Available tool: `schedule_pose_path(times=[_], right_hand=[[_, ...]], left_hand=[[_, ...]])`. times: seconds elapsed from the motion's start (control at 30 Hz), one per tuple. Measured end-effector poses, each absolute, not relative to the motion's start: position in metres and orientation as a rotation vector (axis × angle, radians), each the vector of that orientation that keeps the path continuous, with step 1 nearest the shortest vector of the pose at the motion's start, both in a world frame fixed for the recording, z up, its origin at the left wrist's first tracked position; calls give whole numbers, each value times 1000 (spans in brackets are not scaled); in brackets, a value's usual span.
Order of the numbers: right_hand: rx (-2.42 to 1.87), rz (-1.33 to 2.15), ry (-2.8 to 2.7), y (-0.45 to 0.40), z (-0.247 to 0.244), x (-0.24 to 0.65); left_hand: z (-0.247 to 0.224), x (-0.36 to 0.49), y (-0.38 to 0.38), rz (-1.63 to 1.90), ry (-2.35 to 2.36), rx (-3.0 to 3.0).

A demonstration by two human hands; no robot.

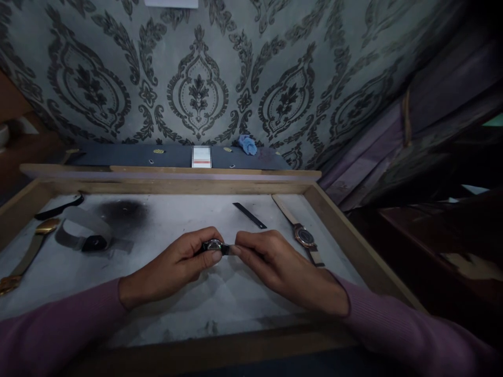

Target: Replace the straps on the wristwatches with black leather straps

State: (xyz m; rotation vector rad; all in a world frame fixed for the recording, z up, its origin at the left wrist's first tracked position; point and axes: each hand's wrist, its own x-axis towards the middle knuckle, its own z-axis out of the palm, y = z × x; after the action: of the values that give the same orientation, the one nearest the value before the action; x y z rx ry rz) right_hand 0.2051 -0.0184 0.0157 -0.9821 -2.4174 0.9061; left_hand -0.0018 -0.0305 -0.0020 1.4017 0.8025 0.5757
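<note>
Work on a small dark watch point(214, 245) seems to be centred on the right-hand end of its case. The watch is held over the middle of the white tabletop point(188, 209), within a raised wooden rim point(196, 187); whether its front or its back is shown is too small to tell. Its left end is pinched between the thumb and bent fingers of the left hand point(178, 259). By the fingers of the right hand point(281, 264), a short greyish piece point(230, 250) is gripped at the other end; whether it is a strap end or a tool cannot be told, as much of it is covered.

The step in hand is judged to be fine work at the joint beside the case, as both hands are engaged close together. For the next move, the watch would need to be kept steady by the left hand while light, well-aimed pressure is applied by the right, since a scratch could be caused by a slip. A loose dark strap point(249, 215) and a watch with a rose-toned case point(304, 236) are laid near the right hand, both untouched.
</note>
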Motion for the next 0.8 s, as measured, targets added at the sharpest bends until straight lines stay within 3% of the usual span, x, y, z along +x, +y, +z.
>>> schedule_pose_path(times=[0.8], right_hand=[[-990,1045,-2535,-15,29,208]], left_hand=[[-5,0,-32,604,772,1341]])
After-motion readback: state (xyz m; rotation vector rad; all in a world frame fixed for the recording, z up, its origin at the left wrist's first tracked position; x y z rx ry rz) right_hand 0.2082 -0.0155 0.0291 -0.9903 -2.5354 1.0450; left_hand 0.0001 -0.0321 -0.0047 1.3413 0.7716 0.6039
